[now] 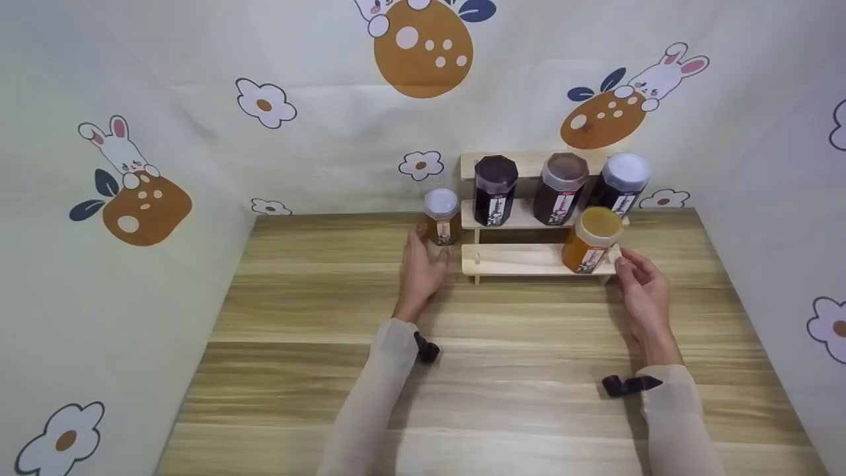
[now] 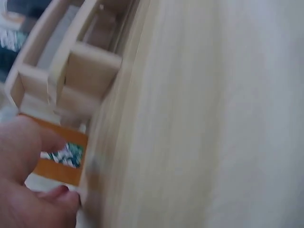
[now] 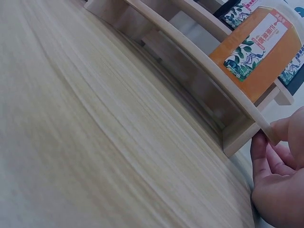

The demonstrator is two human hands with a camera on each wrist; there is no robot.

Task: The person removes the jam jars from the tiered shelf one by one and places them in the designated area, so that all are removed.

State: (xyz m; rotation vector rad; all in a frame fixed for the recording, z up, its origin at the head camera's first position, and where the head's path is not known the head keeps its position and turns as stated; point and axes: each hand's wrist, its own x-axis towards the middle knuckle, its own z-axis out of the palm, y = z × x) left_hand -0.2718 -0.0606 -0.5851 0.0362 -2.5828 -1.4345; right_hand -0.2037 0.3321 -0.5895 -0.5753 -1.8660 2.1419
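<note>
with your right hand point(image 1: 646, 289) pinching the pale wooden stepped rack point(image 1: 522, 256), move your left hand point(image 1: 423, 270), fingers uncurled, gently beside the white-lidded amber jar point(image 1: 441, 223).

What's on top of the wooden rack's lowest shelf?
An orange jar stands near the right end of the shelf. The spot directly under the jar is hidden.

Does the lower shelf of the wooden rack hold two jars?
No, only one orange jar stands on the lower shelf, near the right hand.
</note>
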